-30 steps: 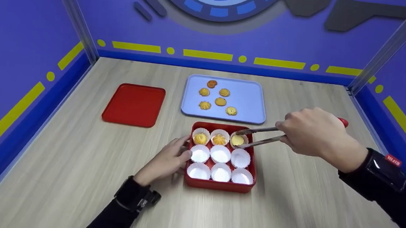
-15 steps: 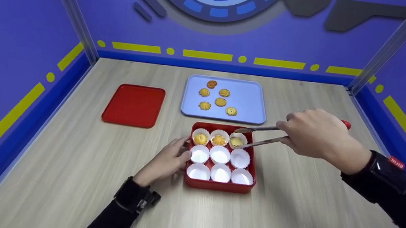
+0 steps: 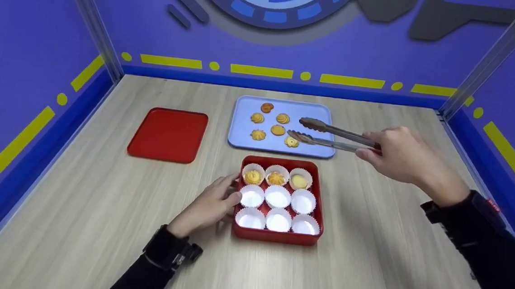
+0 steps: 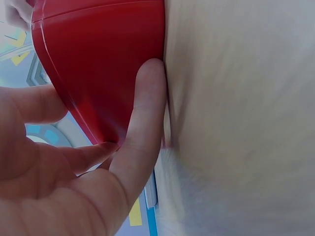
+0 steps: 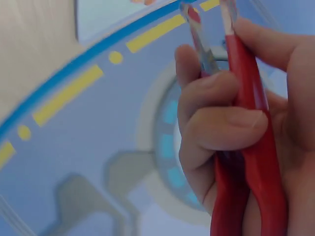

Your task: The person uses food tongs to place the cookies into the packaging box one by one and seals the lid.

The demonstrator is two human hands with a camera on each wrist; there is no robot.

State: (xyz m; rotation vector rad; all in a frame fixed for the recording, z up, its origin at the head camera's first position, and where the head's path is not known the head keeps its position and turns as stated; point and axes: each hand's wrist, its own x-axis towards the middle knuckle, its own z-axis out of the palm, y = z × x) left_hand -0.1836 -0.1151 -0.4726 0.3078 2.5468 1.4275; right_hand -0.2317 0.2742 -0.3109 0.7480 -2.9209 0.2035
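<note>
Against box (image 3: 273, 236), left grip (image 3: 208, 203) spread, right grip (image 3: 402, 155) clamped on tongs (image 3: 339, 145), handles (image 5: 246, 69) clear only from right wrist

The table (image 3: 98, 224) has a pale wood-look top, its grain running from front to back; blue panels border it at the far edge and along both sides; towards the back lies a pale blue tray (image 3: 307, 111), rectangular with rounded corners, its long side running across the table; to its left, apart from it, a shallow red tray (image 3: 167, 134) lies flat, roughly square and with a low rim; just in front of the blue tray stands a deeper red box (image 3: 277, 236), upright, its open top facing up; light glares on the wood before the box, and a soft shadow falls to its right.
</note>
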